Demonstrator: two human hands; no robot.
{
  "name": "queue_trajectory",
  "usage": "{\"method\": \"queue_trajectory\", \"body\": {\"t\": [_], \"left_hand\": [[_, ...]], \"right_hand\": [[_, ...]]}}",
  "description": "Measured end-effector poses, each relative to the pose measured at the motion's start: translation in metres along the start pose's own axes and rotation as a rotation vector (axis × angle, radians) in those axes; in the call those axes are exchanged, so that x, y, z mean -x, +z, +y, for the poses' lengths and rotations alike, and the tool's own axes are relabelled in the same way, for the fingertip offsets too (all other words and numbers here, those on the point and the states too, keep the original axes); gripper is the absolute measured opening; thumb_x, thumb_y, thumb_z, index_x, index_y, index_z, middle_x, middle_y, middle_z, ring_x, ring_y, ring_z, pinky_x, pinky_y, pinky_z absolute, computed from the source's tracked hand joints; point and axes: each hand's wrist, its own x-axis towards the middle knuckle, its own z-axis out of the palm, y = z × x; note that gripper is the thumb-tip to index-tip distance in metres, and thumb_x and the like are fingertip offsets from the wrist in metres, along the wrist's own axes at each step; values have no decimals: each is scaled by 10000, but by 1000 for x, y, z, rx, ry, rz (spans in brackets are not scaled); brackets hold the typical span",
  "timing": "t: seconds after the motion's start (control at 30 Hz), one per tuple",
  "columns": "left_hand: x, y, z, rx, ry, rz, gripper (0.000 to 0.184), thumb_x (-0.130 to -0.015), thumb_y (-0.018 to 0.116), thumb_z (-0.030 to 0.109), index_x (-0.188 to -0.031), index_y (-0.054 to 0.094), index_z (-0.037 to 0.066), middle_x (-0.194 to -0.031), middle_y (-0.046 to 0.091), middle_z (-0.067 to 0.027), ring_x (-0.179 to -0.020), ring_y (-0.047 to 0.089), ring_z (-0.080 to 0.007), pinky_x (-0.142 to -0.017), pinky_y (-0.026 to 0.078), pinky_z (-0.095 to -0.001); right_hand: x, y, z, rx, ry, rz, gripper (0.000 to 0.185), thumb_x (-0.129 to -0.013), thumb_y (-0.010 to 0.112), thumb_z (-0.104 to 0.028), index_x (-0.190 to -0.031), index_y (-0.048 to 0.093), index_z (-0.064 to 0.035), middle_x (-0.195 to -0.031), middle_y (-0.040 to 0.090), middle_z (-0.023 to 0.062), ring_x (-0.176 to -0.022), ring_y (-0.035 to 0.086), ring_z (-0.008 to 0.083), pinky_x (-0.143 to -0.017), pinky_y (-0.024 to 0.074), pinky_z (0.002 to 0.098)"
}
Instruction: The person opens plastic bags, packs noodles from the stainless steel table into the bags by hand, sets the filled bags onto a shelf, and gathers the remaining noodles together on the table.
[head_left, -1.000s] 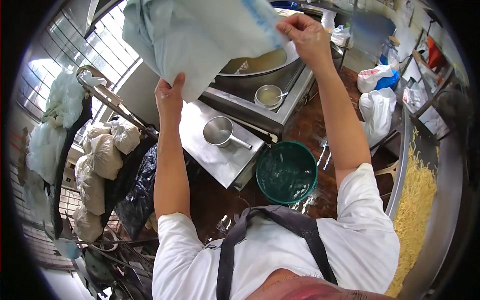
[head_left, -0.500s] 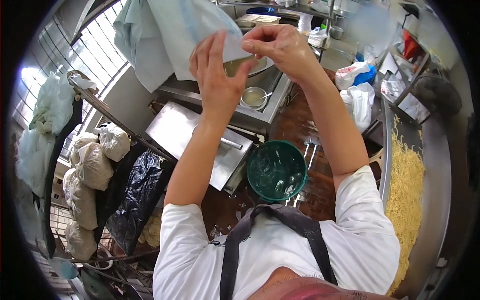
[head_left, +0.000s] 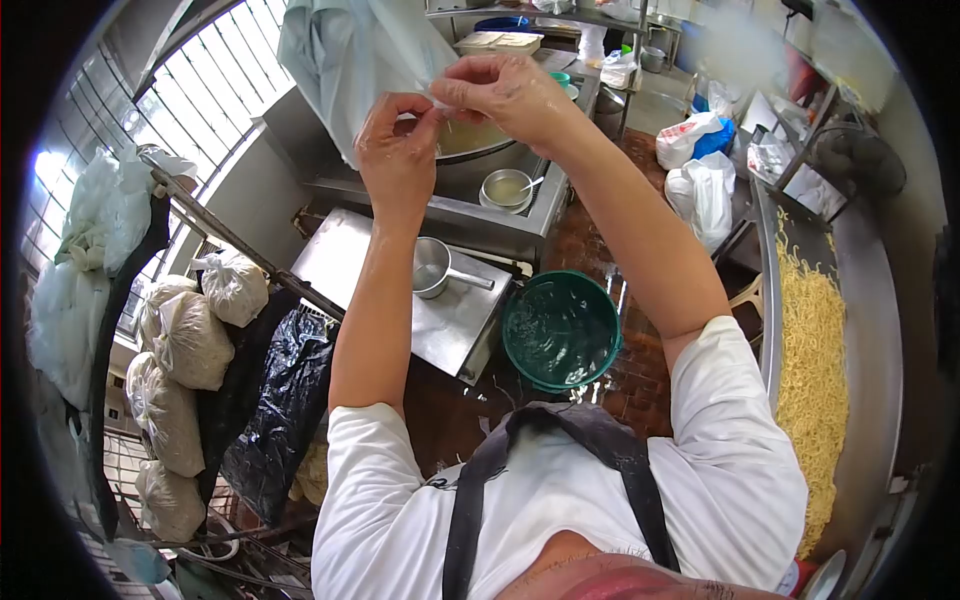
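The left hand (head_left: 395,150) and right hand (head_left: 505,100) meet, thumbs and fingers pinched closed on the edge of a pale sheet (head_left: 360,60). It hangs in front of them, partly covering a big pot (head_left: 485,153). Nearer, a saucepan (head_left: 431,272) sits on the steel desk (head_left: 450,330), beside a green bucket (head_left: 561,332). Noodles (head_left: 812,400) fill a trough (head_left: 872,400) at right.

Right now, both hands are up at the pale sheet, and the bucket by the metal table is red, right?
Not quite: the bucket by the metal table is green, as the head view shows. The left hand and right hand are up at the pale sheet.
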Motion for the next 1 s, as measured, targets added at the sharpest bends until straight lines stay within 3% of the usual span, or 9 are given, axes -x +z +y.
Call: {"method": "queue_trajectory", "body": {"t": [0.2,0.3,0.37,0.5,0.53,0.63,0.77,0.87,1.0], "left_hand": [[6,-15,-17,336,-182,-5,171,-853,700,49,-963,591,-24,-862,642,-61,-756,626,-110,-664,517,-260],[3,-13,-13,647,-251,88,321,-864,702,68,-1114,538,-49,-912,650,-79,-762,627,-124,-700,512,-253],[-2,-16,-8,637,-192,84,436,-866,707,82,-1211,486,-66,-952,654,-89,-755,630,-132,-722,509,-253],[-9,-31,-1,487,-251,69,323,-825,775,169,-1060,645,-11,-907,676,-45,-770,600,-92,-704,476,-251],[-12,-33,5,438,-261,110,231,-810,789,192,-913,700,5,-826,682,-22,-753,590,-99,-695,469,-254],[-16,-41,4,240,-129,119,224,-811,783,178,-914,704,-5,-830,688,-31,-724,613,-129,-689,475,-259],[-9,-40,8,278,-164,21,270,-812,782,182,-952,681,-26,-857,685,-53,-727,639,-156,-721,504,-282],[-10,-45,4,239,-142,83,291,-812,783,186,-956,666,-37,-876,679,-70,-740,646,-157,-701,524,-296],[-20,-49,16,297,-199,181,250,-870,728,204,-928,639,-23,-819,655,-75,-722,624,-159,-669,521,-293]], "right_hand": [[-6,-4,9,-6,-150,97,316,-839,742,-199,-1056,666,19,-889,693,86,-777,659,155,-755,545,284],[-2,13,30,591,-459,163,352,-816,731,-155,-1120,646,2,-951,700,105,-789,679,236,-774,553,331],[3,27,36,685,-415,197,277,-810,718,-168,-1032,682,-6,-892,694,146,-806,682,298,-761,540,351],[12,36,25,503,-259,196,204,-821,713,-205,-876,698,-9,-796,674,161,-768,665,303,-697,516,357],[13,33,21,493,-281,199,201,-819,714,-204,-873,696,-11,-804,676,159,-759,662,305,-691,515,357],[12,27,24,464,-306,223,188,-809,717,-189,-884,695,-18,-807,671,149,-738,649,300,-683,508,356],[16,31,15,506,-316,199,179,-800,719,-168,-914,687,-33,-795,648,133,-740,638,294,-688,502,358],[15,28,15,715,-416,169,153,-837,709,-105,-957,663,-23,-891,671,64,-772,654,170,-711,509,283],[7,30,17,516,-485,231,165,-810,698,-159,-853,639,-10,-808,640,117,-765,629,300,-685,500,371]]}}
